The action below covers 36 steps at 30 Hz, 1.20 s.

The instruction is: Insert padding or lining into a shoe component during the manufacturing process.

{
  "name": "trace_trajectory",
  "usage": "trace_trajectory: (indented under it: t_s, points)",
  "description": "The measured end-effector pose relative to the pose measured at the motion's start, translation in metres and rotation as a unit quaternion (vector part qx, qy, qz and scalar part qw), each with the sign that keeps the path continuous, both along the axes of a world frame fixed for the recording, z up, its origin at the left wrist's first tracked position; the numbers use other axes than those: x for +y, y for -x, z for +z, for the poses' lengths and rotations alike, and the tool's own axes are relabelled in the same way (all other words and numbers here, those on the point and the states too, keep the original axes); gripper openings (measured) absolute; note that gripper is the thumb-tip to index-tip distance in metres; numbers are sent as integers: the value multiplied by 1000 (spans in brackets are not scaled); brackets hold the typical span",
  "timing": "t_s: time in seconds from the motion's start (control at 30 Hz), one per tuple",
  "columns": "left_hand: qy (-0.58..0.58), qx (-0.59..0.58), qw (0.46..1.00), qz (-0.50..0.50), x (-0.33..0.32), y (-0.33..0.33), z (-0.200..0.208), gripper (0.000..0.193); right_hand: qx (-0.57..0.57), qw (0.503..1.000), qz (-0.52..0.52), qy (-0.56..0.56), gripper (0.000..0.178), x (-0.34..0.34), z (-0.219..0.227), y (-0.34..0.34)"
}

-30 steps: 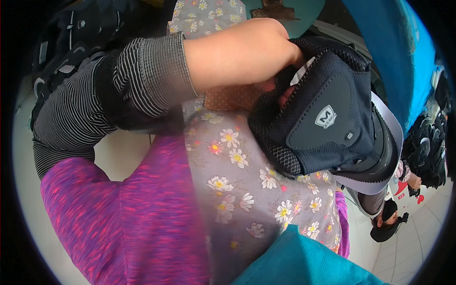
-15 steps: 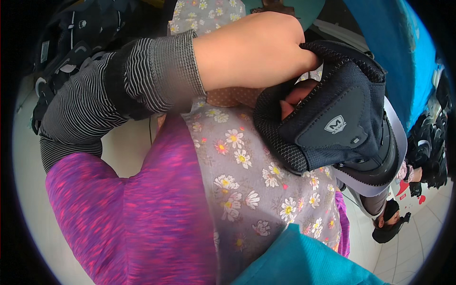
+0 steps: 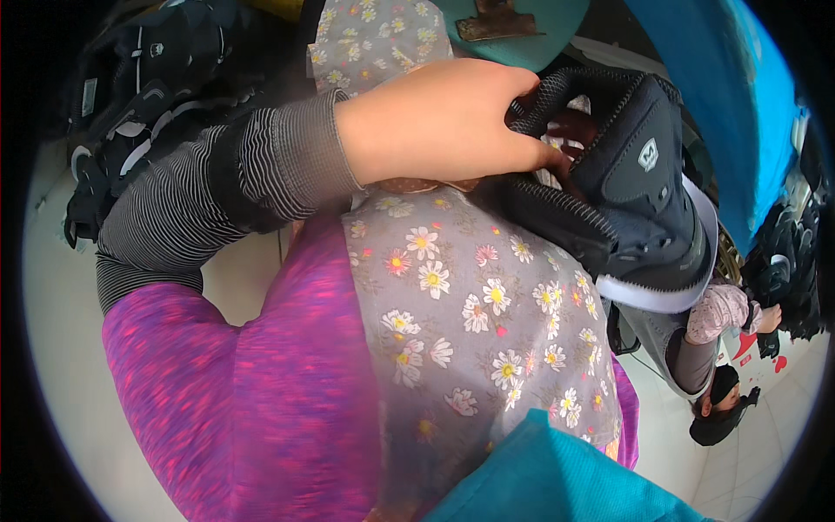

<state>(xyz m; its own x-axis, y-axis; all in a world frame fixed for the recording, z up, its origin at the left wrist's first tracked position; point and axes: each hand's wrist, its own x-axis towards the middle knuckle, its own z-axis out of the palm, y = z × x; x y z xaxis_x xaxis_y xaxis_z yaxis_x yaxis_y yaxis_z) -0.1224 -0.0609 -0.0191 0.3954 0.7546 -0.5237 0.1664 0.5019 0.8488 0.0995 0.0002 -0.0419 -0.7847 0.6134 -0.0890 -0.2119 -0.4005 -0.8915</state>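
A black padded brace [image 3: 622, 187], with zigzag stitching, a small pale badge and a light grey trim band, lies over the right side of my lap, its opening facing left. My left hand [image 3: 444, 122] reaches across from the left in a striped sleeve. Its thumb and forefinger hold the brace's rim at the opening, the forefinger at the top and the thumb lower down. Inside the opening, in shadow, a few fingers show, apparently of my right hand [image 3: 576, 124]. The rest of that hand and its forearm are hidden by the brace.
A flower-print apron [image 3: 470, 304] covers my lap. Above it stands a teal surface [image 3: 522, 43] with a rusty metal piece [image 3: 496, 22]. Black gear [image 3: 156, 70] is piled at upper left. A blue bag [image 3: 722, 87] hangs at right, near another person [image 3: 718, 400].
The brace has moved up a little and turned, so its opening shows wider. My left hand has lowered slightly, its thumb and forefinger now spread apart at the rim.
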Motion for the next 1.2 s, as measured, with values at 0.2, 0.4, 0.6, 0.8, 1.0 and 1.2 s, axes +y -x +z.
trace_trajectory:
  t_s: [0.2,0.4,0.6,0.8,1.0,1.2]
  points:
    - [-182,36,983,18,3,-16,1,42,48,998,-47,6,53,21,-7,-8]
    - [-255,-105,952,134,26,-25,-24,31,98,992,-69,-44,53,68,-10,-14]
    - [-526,169,833,-31,25,-25,6,11,161,981,48,97,52,66,-33,-4]
    - [-477,219,851,-27,12,-36,7,26,129,986,-9,106,45,42,-37,-18]
    - [-493,200,846,38,22,-46,13,45,163,976,-129,-60,28,45,-17,-17]
    - [-481,163,861,-24,15,-37,9,47,166,978,12,123,39,32,-32,1]
